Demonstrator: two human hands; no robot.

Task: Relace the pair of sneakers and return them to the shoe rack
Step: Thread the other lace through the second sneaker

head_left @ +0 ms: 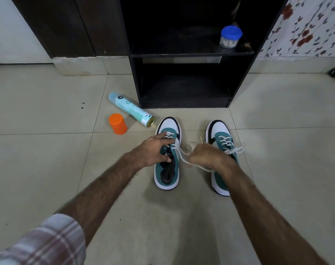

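1. Far left, an orange cap and a toppled spray can lie on the floor, well clear of the lacing, so they are best left alone.
2. The left sneaker is pinned by the left hand, fingers spread over its tongue; that pressure should be kept firm.
3. The white lace is pulled taut by the right hand, closed round it (its far end is hidden); an even pull is advised.
4. The right sneaker sits just beside, judged already laced.
5. The shoe rack waits beyond the toes, lower shelf free.
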